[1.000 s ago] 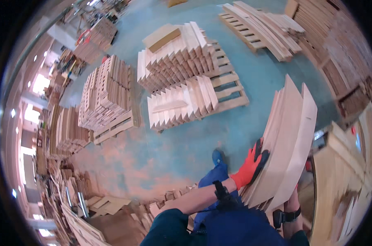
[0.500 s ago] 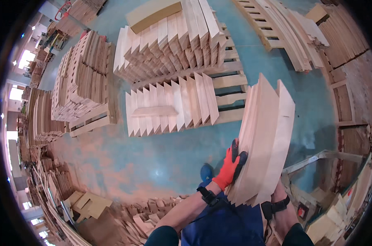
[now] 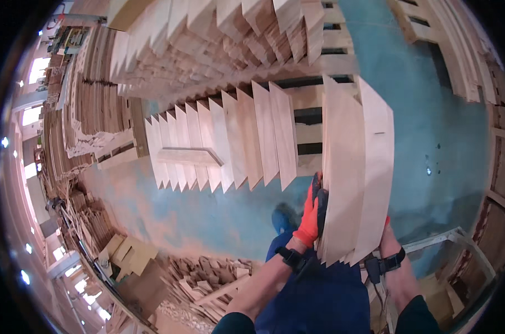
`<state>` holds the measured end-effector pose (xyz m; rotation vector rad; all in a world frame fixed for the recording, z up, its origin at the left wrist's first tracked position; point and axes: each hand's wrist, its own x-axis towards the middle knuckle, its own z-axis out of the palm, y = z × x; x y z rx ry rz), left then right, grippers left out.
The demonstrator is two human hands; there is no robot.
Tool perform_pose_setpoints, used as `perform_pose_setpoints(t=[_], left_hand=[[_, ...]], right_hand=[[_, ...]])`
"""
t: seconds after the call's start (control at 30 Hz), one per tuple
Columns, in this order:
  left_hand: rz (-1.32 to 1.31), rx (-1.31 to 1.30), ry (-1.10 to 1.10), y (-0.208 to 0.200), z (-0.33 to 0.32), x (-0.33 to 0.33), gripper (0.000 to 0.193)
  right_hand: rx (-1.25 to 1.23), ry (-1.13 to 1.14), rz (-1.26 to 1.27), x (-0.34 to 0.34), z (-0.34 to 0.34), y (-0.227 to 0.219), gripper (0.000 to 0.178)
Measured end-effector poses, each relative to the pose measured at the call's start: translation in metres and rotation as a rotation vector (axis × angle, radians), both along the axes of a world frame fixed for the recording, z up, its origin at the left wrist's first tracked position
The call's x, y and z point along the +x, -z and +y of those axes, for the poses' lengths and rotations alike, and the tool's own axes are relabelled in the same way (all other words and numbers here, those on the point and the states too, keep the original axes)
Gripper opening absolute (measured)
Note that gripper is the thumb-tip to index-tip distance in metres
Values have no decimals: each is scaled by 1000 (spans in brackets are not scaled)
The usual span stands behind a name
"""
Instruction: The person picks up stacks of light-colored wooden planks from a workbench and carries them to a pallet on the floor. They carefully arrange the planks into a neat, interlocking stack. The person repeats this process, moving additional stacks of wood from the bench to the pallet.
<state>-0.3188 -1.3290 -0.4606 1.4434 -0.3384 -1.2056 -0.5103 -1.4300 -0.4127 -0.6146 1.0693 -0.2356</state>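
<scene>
A bundle of wooden boards (image 3: pixel 344 172) with slanted ends stands on edge between my hands, raised in front of my body. My left hand (image 3: pixel 311 214), in a red glove with dark fingertips, presses against its left side. On the other side is my right hand (image 3: pixel 387 224); the boards hide most of it, and only a bit of red glove and the wrist show. Just left of the bundle, a row of similar slant-ended boards (image 3: pixel 224 142) lies on a wooden pallet (image 3: pixel 309 133). One short board (image 3: pixel 188 156) rests crosswise on that row.
Behind the row rises a taller stack of boards (image 3: pixel 208 50). More stacked wood (image 3: pixel 96 106) stands at the left, and long planks (image 3: pixel 453 50) lie at the far right. Wood offcuts (image 3: pixel 208 284) pile up near my feet. A metal frame (image 3: pixel 430 240) stands at lower right.
The stacks and pallet appear closer. My hands have carried the bundle toward the pallet's right end, and it now stands straighter in view. Both hands stay on its sides.
</scene>
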Motion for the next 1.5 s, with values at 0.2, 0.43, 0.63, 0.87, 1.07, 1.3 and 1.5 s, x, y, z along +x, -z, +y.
perform_pose_setpoints(t=[0.2,0.43,0.63,0.87,1.07,1.3,1.5], left_hand=[[60,-8,-90,82,-33,8,61],[-146,95,14,158,-43,41,60],[-162,119,-30,223,-50,49,58],[164,154,-274,270,-47,41,48],[535,89,-304,312,-6,41,50],[389,192,-493,250,-48,47,40],[-278,175,-9,130,-49,75,76]], right_hand=[[29,-22,32,17,-45,81,48],[63,-9,56,39,-57,171,48],[23,-7,49,71,-84,240,48],[-231,-78,64,117,-118,331,48],[-938,-567,520,77,-103,375,41],[-434,-362,589,112,-133,308,44],[183,82,-204,134,-144,285,61]])
